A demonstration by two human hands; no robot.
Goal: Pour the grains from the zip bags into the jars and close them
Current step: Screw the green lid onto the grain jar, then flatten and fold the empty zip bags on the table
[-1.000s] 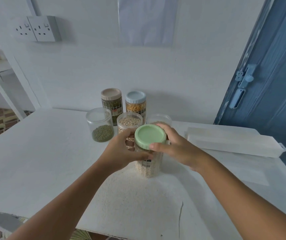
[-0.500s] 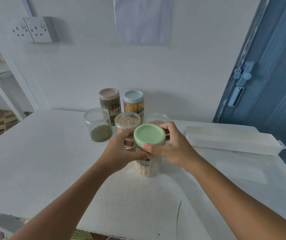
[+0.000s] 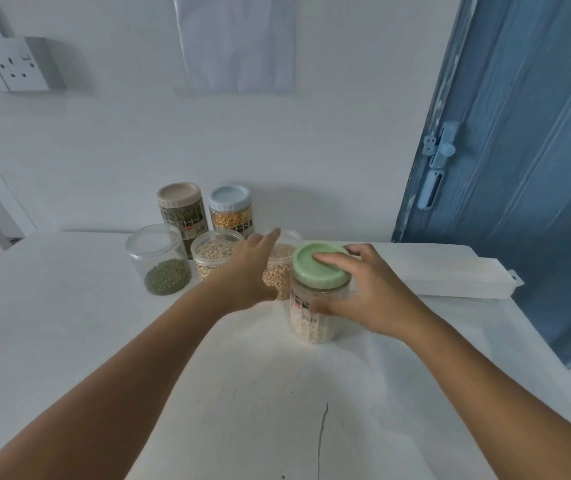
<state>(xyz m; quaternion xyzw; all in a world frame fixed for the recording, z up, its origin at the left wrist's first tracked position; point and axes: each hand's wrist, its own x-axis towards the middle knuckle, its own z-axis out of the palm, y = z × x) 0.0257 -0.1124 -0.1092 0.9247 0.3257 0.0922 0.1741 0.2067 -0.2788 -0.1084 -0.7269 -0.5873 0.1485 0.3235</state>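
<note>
Clear plastic forms the cylindrical jar of pale grains (image 3: 313,318), which stands upright on the white table (image 3: 69,341), near its centre, capped with a mint-green round lid (image 3: 322,268). We see the right hand (image 3: 370,299) gripping this jar: the thumb curls against the labelled wall, the index finger lies across the lid top, and the other fingers wrap round the far rim. The right forearm enters from the lower right corner.

We see the left hand (image 3: 249,271) clear of that jar, fingers extended and loosely spread, holding nothing. It reaches forward over the open clear jar of tan grains (image 3: 279,271), which stands just behind and beside the capped one; whether the fingertips touch its rim, we cannot tell.

Further left stand an open clear jar of beige grains (image 3: 213,254) and an open clear jar of green lentils (image 3: 159,261). Behind them, near the wall, stand a beige-lidded jar of dark green grains (image 3: 182,209) and a pale-blue-lidded jar of yellow grains (image 3: 231,211). A long white box (image 3: 450,271) lies at the right, beside the blue door (image 3: 519,168).
</note>
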